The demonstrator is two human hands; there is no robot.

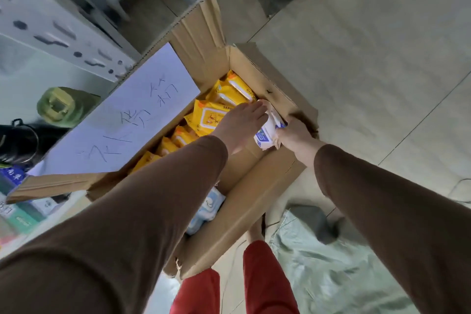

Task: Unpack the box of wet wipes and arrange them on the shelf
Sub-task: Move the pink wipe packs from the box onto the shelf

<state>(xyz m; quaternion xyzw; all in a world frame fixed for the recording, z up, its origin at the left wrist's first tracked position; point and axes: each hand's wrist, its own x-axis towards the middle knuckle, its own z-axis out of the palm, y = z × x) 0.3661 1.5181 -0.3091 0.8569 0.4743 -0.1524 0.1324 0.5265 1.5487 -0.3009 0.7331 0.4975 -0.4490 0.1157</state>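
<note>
Tiled floor (pixel 369 58), open box (pixel 257 186) on it, and we're unpacking.

We've got both hands on a white pack (pixel 267 135) at the box's far right side: right hand (pixel 297 134) curled round its edge, left hand (pixel 240 122) laid flat on top, fingers straight. Yellow packs (pixel 216 109) fill the left side, blue ones (pixel 206 211) lie nearer us. Next, we reckon, lift it clear and turn to the grey shelf (pixel 51 23) at upper left.
</note>
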